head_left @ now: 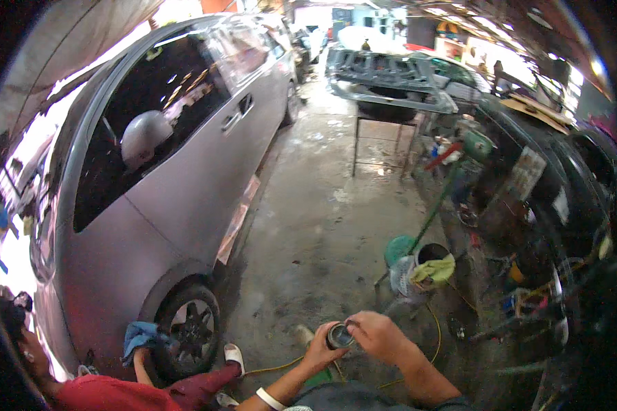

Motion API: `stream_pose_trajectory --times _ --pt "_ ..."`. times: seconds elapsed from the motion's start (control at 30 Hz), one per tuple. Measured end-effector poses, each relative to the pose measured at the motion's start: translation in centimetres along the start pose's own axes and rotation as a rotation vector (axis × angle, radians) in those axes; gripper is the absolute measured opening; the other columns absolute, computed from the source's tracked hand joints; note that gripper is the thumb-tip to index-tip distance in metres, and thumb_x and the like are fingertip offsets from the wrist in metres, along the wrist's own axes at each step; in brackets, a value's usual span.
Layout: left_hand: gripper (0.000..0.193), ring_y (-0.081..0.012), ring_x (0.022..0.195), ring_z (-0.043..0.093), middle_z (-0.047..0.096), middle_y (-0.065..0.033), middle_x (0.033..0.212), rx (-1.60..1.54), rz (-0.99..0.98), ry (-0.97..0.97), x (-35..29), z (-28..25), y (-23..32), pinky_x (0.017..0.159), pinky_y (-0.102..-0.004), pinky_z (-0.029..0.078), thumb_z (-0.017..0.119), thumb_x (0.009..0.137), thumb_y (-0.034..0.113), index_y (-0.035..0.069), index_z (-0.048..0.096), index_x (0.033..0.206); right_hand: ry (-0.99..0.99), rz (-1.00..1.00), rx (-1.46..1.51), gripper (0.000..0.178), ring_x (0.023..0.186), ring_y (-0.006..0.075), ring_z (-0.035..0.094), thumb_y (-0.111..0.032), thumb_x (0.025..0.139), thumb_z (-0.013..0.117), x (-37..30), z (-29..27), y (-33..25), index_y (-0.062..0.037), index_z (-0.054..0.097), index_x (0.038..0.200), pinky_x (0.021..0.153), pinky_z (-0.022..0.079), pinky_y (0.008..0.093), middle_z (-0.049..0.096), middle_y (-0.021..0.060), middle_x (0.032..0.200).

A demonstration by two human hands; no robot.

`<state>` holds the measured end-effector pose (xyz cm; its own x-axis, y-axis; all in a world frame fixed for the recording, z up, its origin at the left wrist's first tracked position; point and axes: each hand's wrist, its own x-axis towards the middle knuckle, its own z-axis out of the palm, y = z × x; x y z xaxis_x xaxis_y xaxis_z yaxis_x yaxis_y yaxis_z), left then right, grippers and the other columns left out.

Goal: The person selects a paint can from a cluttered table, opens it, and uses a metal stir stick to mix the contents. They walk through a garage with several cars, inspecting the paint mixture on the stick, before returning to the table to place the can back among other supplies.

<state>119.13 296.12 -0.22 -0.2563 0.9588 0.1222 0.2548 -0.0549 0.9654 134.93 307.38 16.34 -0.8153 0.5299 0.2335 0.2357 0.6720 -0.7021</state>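
Low in the middle of the view, my left hand is wrapped round a small round can-like thing with a dark rim and a greyish inside. I cannot make out what, if anything, it contains. At its right side, the fingers of my right hand are bent and pressed together against the rim. A white band circles my left wrist. Both hands are above the concrete floor, to the right of the rear wheel of a silver van.
Another person in a red shirt crouches by the van, a blue cloth in hand. Buckets, one with a yellow-green cloth, stand to the right near a green pole. A car panel lies on a metal stand. A yellow hose crosses the floor.
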Motion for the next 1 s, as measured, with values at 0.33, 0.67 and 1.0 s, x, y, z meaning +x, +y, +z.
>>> stream_pose_trajectory --times 0.33,0.67,1.0 --pt "0.076 -0.0318 0.13 0.05 0.05 -0.015 0.135 -0.047 0.069 0.092 26.5 -10.8 -6.9 0.11 -0.0396 0.041 0.083 0.073 0.012 0.007 0.048 0.14 -0.006 -0.11 0.103 0.013 0.084 0.0313 0.068 -0.006 0.092 0.065 27.5 -0.2 10.2 0.0017 0.069 0.102 0.077 0.053 0.0367 0.07 0.0168 0.094" --pt "0.076 -0.0326 0.13 0.05 0.05 -0.0143 0.136 -0.044 0.003 0.191 48.1 -18.6 -11.9 0.11 -0.0403 0.042 0.083 0.073 0.013 0.006 0.048 0.14 -0.009 -0.189 0.136 0.015 0.095 0.036 0.069 -0.003 0.09 0.067 51.0 -1.7 22.0 -0.0006 0.067 0.104 0.084 0.054 0.0421 0.071 0.0167 0.102" --pt "0.081 -0.0324 0.13 0.051 0.052 -0.0135 0.135 0.083 -0.008 0.261 74.1 -23.2 -16.1 0.108 -0.042 0.044 0.089 0.07 0.015 0.01 0.049 0.141 -0.084 -0.289 0.107 0.011 0.092 0.0366 0.068 -0.006 0.091 0.067 75.5 -9.0 36.4 -0.0008 0.068 0.101 0.081 0.054 0.0425 0.071 0.0167 0.099"
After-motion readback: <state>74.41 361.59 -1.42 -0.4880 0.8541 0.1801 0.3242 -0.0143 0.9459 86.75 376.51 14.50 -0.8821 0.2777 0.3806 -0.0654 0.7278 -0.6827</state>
